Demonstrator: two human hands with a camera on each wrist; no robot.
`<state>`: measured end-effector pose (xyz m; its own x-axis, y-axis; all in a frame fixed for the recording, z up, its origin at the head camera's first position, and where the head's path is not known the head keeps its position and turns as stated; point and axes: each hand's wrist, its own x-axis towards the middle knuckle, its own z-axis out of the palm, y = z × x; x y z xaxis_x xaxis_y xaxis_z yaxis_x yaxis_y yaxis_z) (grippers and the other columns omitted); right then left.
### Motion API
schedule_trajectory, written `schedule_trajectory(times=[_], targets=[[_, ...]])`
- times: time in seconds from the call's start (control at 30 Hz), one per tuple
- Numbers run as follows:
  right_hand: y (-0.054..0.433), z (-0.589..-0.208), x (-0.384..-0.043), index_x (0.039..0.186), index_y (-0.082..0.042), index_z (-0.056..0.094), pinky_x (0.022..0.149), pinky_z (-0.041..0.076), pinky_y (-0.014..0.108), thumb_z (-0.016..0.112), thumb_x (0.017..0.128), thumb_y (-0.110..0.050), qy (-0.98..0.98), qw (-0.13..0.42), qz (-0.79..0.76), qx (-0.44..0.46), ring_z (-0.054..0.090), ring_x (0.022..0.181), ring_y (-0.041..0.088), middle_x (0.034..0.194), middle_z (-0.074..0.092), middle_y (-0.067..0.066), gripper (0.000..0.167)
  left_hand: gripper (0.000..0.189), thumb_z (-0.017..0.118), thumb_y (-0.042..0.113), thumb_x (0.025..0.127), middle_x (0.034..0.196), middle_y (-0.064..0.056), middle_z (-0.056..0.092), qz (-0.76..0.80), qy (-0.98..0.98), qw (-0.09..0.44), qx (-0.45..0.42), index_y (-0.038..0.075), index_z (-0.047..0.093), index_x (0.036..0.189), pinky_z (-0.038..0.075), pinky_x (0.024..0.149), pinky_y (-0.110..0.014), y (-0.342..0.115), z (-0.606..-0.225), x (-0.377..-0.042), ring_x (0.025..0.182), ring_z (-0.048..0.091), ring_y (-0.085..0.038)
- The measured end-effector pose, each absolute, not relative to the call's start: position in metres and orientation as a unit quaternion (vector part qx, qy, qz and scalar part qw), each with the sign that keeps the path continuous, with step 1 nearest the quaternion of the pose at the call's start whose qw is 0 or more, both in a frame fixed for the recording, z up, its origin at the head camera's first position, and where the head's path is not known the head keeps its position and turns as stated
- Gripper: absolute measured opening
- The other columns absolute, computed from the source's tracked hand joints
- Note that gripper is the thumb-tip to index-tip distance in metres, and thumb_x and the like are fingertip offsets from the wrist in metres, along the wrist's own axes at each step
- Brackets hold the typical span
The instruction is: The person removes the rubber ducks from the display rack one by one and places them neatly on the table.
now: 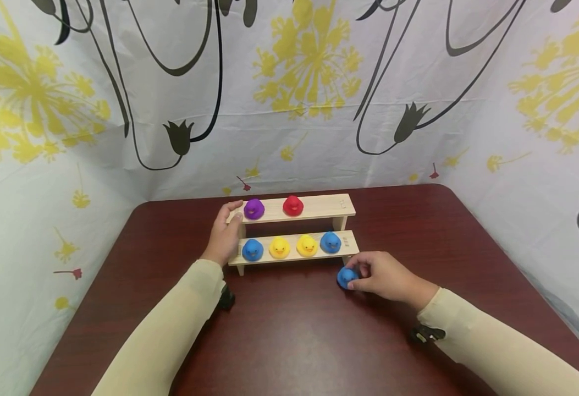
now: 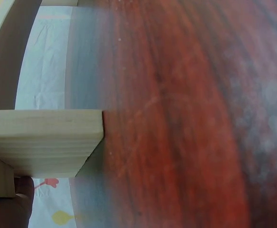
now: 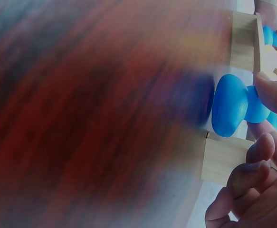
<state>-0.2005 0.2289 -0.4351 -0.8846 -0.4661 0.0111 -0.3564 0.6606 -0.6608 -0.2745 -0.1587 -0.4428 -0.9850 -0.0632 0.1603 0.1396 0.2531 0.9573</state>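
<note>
A two-tier wooden stand (image 1: 321,207) stands on the table, and my left hand (image 1: 226,235) holds its left end, fingers at the top tier's edge. In the left wrist view only part of that hand (image 2: 10,209) shows beside the wood. Between thumb and fingers my right hand (image 1: 388,278) pinches a blue rubber duck (image 1: 347,278) by its head, in front of the lower tier's right end. The right wrist view shows this duck (image 3: 230,105) just above the tabletop. On the lower tier sit a blue duck (image 1: 252,250), two yellow ducks (image 1: 279,248) and another blue duck (image 1: 330,242).
The top tier carries a purple duck (image 1: 254,209) and a red duck (image 1: 293,205). Beneath everything is a dark red-brown table (image 1: 279,341). A white cloth (image 1: 289,148) with yellow and grey flower prints hangs behind and at both sides.
</note>
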Motion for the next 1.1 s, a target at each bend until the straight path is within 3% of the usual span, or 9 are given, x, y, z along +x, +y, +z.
schedule_trajectory(times=[0.63,0.87,1.1], targets=[[0.232,-0.432,-0.201,0.109,-0.014,0.071,0.06,0.045,0.024,0.092,0.082,-0.021,0.907,0.094,-0.341,-0.228,0.051,0.07,0.011,0.075,0.053,-0.003,0.035,0.04,0.044,0.026,0.112,0.164,-0.006,0.043,-0.614,-0.785,0.074,-0.015,0.02,0.051,0.151,0.02,0.129,-0.055,-0.158,-0.441,-0.274,0.156,0.032,-0.028],[0.227,-0.408,-0.204,0.111,-0.008,0.07,0.058,0.044,0.025,0.091,0.083,-0.018,0.897,0.067,-0.367,-0.234,0.05,0.065,0.01,0.074,0.052,-0.004,0.036,0.039,0.044,0.024,0.112,0.164,-0.006,0.043,-0.614,-0.785,0.081,-0.023,0.019,0.051,0.15,0.02,0.129,-0.055,-0.158,-0.44,-0.274,0.156,0.032,-0.028],[0.219,-0.38,-0.211,0.114,-0.01,0.071,0.057,0.043,0.027,0.09,0.085,-0.019,0.9,0.035,-0.365,-0.237,0.049,0.063,0.013,0.073,0.051,-0.002,0.036,0.039,0.044,0.025,0.113,0.164,-0.006,0.043,-0.615,-0.785,0.074,-0.019,0.02,0.051,0.151,0.02,0.129,-0.054,-0.158,-0.441,-0.275,0.156,0.032,-0.027]])
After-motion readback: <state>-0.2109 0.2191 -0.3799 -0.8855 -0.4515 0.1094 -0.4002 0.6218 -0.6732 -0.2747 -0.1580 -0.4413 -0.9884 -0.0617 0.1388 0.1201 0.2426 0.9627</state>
